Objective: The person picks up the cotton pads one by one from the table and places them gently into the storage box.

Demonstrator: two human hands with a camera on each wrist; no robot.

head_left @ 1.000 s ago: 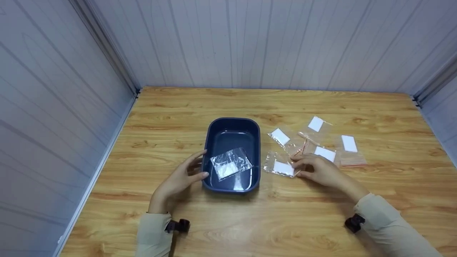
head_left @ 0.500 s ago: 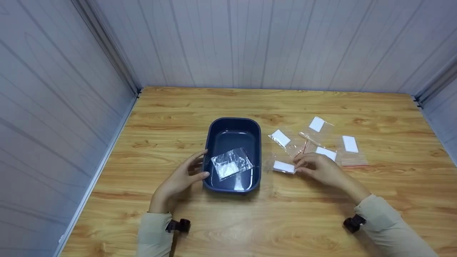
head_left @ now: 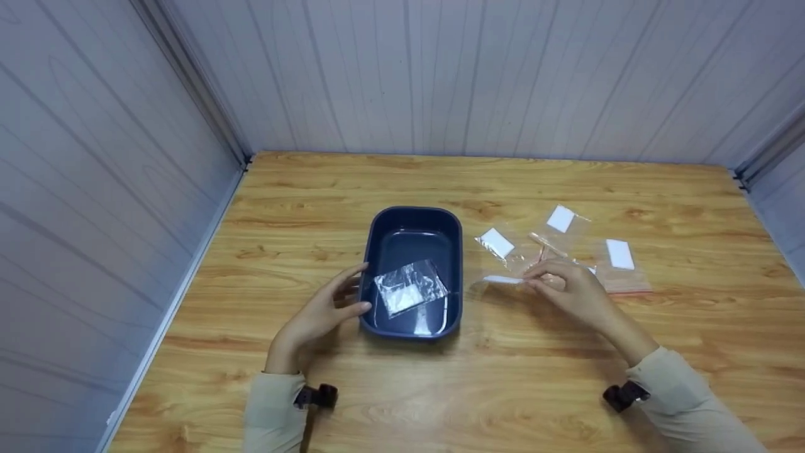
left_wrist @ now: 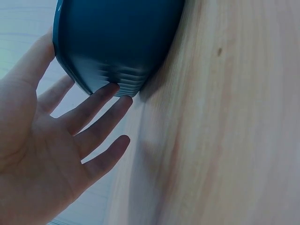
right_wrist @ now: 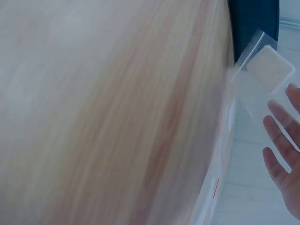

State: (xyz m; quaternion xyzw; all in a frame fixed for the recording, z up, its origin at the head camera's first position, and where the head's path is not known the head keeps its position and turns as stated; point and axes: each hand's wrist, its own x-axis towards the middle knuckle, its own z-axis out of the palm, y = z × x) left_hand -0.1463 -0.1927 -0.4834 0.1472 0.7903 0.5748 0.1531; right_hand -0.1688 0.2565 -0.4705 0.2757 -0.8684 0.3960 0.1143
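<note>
My right hand pinches a clear zip bag with a white rectangular piece inside. The bag is lifted and nearly edge-on; in the right wrist view, the white piece shows through the plastic. My left hand rests against the left side of a dark blue plastic bin. Its fairly straight fingers touch the bin's outer wall in the left wrist view, with the thumb near the rim. Inside the bin lies another clear bag with a white piece.
Several similar bags lie right of the bin, including the near-left bag, the far bag and the right bag. One is partly hidden by my right hand. A panelled wall stands behind the wooden table.
My right hand has raised the pinched bag off the table, tilting it from flat to nearly edge-on. My left hand stays at the bin, and the bag inside it has not moved.
</note>
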